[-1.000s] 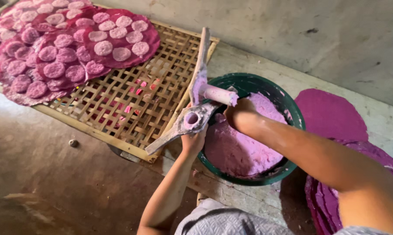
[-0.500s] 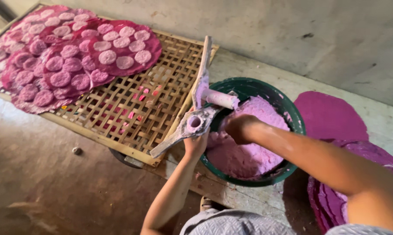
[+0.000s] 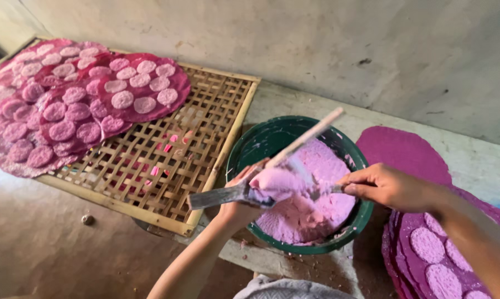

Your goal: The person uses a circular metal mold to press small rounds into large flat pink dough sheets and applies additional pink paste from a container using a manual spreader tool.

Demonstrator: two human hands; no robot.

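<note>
**Scraping pink paste into the press, over the green basin**

Your left hand (image 3: 240, 206) grips a paste-caked hand press (image 3: 244, 191) above the green basin (image 3: 294, 243)'s near-left rim. Your right hand (image 3: 385, 185), fingers pinched shut on a small scraper (image 3: 324, 189), works over the basin's pink paste (image 3: 311, 205). Keep strokes over the basin so drips land inside. The scraper's blade is smeared and hard to make out.

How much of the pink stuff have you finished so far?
Done: many pink discs lie on purple sheets across the bamboo rack. In hand: the left hand holds a paste-filled tool, the right hand a scraper. Left: the green bowl holds plenty of paste.
</note>
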